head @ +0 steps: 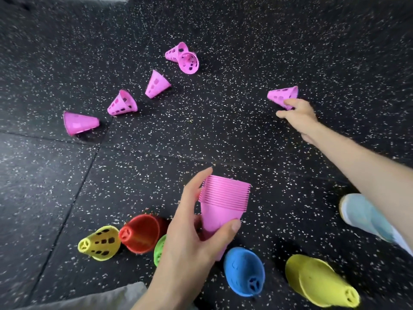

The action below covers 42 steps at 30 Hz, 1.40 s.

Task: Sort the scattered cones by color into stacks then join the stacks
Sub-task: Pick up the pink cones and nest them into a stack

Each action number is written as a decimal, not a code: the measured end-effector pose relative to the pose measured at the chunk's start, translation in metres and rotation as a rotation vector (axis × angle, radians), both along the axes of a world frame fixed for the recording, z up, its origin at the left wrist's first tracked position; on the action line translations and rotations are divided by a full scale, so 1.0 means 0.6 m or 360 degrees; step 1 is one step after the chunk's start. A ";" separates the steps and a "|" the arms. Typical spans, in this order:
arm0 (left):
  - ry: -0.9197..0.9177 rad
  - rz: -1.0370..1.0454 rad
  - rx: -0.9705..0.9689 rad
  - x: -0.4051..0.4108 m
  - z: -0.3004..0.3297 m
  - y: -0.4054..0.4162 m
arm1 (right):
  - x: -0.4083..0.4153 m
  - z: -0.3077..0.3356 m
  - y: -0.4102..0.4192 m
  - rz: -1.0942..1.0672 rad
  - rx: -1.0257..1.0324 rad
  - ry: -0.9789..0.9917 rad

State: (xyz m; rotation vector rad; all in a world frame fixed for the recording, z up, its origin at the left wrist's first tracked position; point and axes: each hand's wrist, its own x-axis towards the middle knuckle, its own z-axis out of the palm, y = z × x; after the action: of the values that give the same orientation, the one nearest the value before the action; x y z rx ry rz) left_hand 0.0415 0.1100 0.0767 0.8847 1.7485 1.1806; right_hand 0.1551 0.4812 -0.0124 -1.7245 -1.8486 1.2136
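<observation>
Our left hand (196,231) grips a nested stack of pink cones (223,204) above the speckled black floor (223,135), while our right hand (297,115) pinches a fallen pink cone (282,96) at full reach. Five more pink cones lie in an arc beyond, two of them touching (183,57), with open floor between arc and stack. Yellow (100,242), red (140,233), blue (244,270) and another yellow stack (319,280) crowd the near edge. We can read no writing.

A tall stack of nested pink plastic cones (223,204) is held by the left hand (194,238); at two o'clock, a fallen pink perforated cone (282,96) is pinched by the right hand (298,116).
</observation>
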 end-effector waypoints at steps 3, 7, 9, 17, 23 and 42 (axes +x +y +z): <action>0.0014 -0.0023 0.0031 -0.001 -0.007 -0.004 | 0.004 0.025 -0.037 -0.0043 0.0139 0.0068; 0.0023 -0.0030 0.0042 0.000 -0.011 -0.010 | 0.021 0.098 -0.132 -0.0080 0.0288 0.0306; 0.0068 -0.0064 0.0076 0.003 -0.010 -0.012 | 0.037 0.135 -0.184 -0.0045 0.0284 0.0412; 0.0294 -0.0236 0.0245 0.037 0.014 -0.020 | 0.113 0.259 -0.396 0.0258 0.0197 0.0605; 0.0509 -0.0361 0.0307 0.051 0.031 -0.039 | 0.132 0.273 -0.477 0.0236 0.0200 0.0672; 0.0674 -0.0335 0.0432 0.046 0.060 -0.072 | 0.125 0.290 -0.582 0.0352 0.0265 0.0453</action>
State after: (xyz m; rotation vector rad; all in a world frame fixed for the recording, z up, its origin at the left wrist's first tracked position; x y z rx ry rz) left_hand 0.0692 0.0666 0.1128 1.5349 1.7841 1.1651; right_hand 0.2302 0.1322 0.1618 -1.2158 -1.9375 1.2695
